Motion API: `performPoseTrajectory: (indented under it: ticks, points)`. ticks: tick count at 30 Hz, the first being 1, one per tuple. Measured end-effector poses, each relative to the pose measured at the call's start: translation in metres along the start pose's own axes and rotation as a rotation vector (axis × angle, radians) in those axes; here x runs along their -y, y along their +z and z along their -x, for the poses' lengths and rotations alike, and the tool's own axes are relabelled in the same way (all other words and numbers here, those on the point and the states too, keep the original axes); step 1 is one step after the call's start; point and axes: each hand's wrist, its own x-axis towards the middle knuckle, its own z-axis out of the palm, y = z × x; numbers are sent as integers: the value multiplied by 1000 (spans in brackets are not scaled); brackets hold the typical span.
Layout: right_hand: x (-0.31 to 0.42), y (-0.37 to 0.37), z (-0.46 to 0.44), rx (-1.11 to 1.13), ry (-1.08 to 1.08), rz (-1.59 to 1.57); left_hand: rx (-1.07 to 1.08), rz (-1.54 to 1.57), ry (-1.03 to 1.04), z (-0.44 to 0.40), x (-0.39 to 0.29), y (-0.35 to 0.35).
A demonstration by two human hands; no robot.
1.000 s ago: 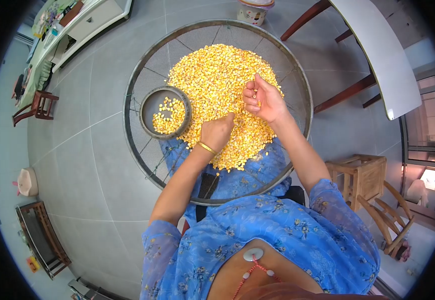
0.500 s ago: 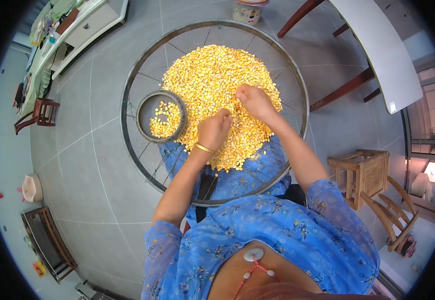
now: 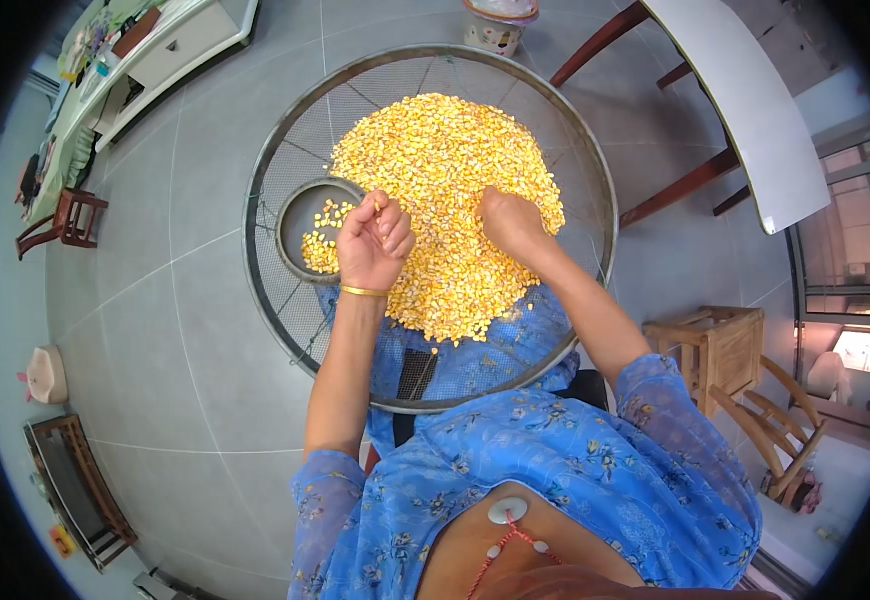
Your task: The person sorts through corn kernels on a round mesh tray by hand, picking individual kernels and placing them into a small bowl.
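A wide pile of yellow corn kernels lies on a large round mesh sieve resting over my lap. At the left of the pile, inside the sieve, sits a small dark round bowl with some kernels in it. My left hand is turned palm up at the bowl's right rim, its fingers curled, with a bit of yellow corn showing at the fingertips. Over the right part of the pile, my right hand is closed with its knuckles up; whatever its fingertips hold is hidden.
Beyond the sieve stands a patterned bucket. A white table with dark red legs is at the upper right, and a wooden chair stands at my right. A small wooden stool and a white cabinet are to the left.
My left hand has moved left from the pile to the bowl's edge and turned palm up. My right hand has shifted slightly down and right over the corn.
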Motion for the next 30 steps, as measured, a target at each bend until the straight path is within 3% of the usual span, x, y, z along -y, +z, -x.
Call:
performPoseTrajectory:
  ticks: [1,3,4,6,7,8,9,11,12,13,15,19,23,25,26,27,29,30]
  points:
    - [-1,-1,-1,1,-2,5,-27,1,1,1,0,6]
    - [-3,-6,-6,82,153,-584,-54,5,9,2,-2,8]
    - [-11,-9,-10,86,148,-581,-65,0,4,1,-2,4]
    - [-27,-20,-15,520,14,-1846,-82,-5,-1,0,-2,-4]
    - [-25,-23,-14,523,14,-1848,-102,-270,-27,0,-4,-9]
    - [-24,-28,-12,427,149,-2026,-119,-537,-54,0,-4,-13]
    - [-21,-33,-11,320,291,-2196,-120,-540,-55,-2,4,-14]
    - [-22,-32,-12,314,346,-2237,-147,-1486,336,-5,31,-14]
    - [-19,-31,-12,281,362,-2236,-148,-1835,342,-3,36,-12]
    - [-19,-29,-11,248,381,-2236,-145,-1841,333,-1,41,-10]
    - [-23,-23,-12,258,332,-2217,-25,-2433,250,1,52,-5]
    - [-17,-30,-8,235,320,-2033,164,-2612,380,-10,67,-23]
    - [-17,-30,-7,309,221,-1736,127,-2678,326,-13,72,-28]
    - [-8,-11,-10,-42,11,-945,94,-2675,355,-13,73,-28]
    - [-10,1,-13,-89,-13,-723,98,-2675,354,-13,73,-29]
    - [-5,0,-10,-90,-13,-723,95,-2684,361,-13,73,-29]
    - [6,2,0,2,-23,-152,92,-2692,372,-13,74,-30]
    - [18,-13,4,146,21,-99,75,-2691,332,-13,75,-30]
